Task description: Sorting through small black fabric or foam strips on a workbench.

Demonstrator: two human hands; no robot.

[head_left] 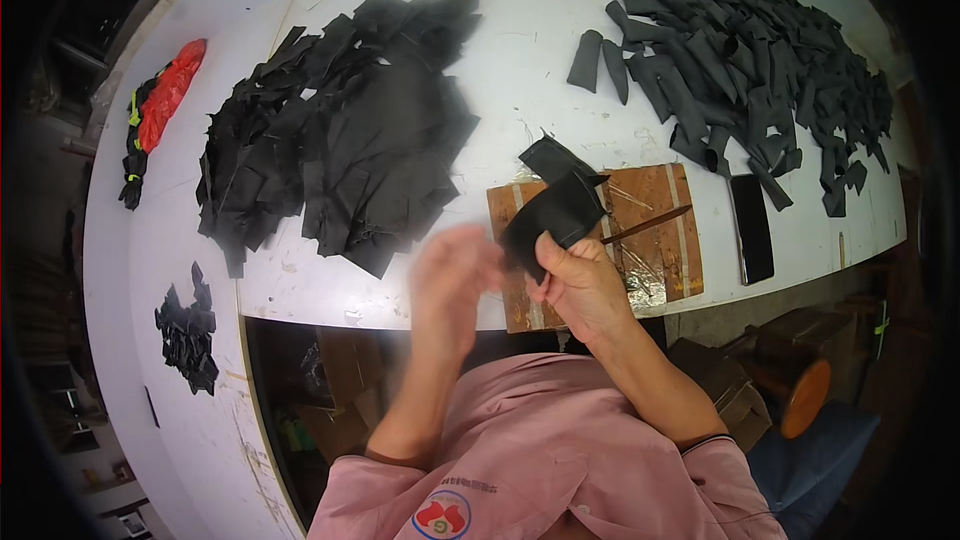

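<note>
Between thumb and fingers, my right hand (580,280) grips a black fabric piece (555,220), held bent over the near part of a brown board (660,195). My left hand (450,275) is beside the piece's left edge, smeared by motion, so its fingers cannot be read. Another black fabric piece (548,155) lies at the board's far edge, just beyond the held one. A thin dark pointed stick (650,224) lies across the board, right of my right hand. Strips of clear tape run over the board.
A large heap of flat black fabric pieces (380,130) covers the left of the white table (530,50). Rolled dark grey tubes (720,50) are heaped at right. A phone (752,230) lies near the front edge. Black scraps (187,330) and a red plastic bundle (175,95) lie far left.
</note>
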